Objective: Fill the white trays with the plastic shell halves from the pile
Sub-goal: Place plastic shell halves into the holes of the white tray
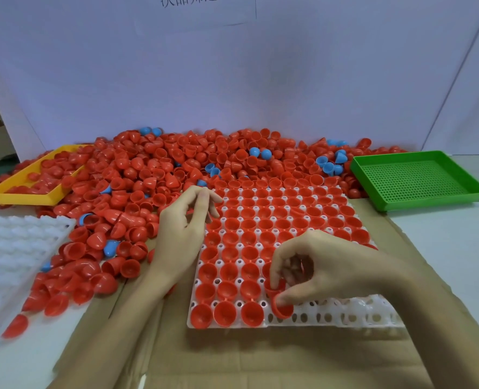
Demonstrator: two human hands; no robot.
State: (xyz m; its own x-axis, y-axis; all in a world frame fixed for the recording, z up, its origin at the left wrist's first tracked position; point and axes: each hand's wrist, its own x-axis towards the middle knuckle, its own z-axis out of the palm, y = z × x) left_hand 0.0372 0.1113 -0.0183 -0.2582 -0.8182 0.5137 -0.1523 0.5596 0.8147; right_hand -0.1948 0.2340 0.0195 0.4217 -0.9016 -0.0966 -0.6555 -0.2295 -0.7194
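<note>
Spare white tray (pixel 13 248): at the table's left edge, cells unfilled.
Yellow tray (pixel 22 189): far left corner, red halves inside and spilling over its near rim.
Pile (pixel 154 169): red shell halves with a few blue ones, heaped along the back edge between the yellow and green trays.
Left hand (pixel 182 228): at the left edge of the working tray, fingers loosely extended, holding nothing.
Working tray (pixel 345 315): on cardboard (pixel 232 357) at the front centre; mostly filled, near row's right cells bare.
Right hand (pixel 317 268): over the near row, fingertips pinching a red shell half (pixel 283 307) at a cell.
Green tray (pixel 418 178): far right corner, holding nothing.
</note>
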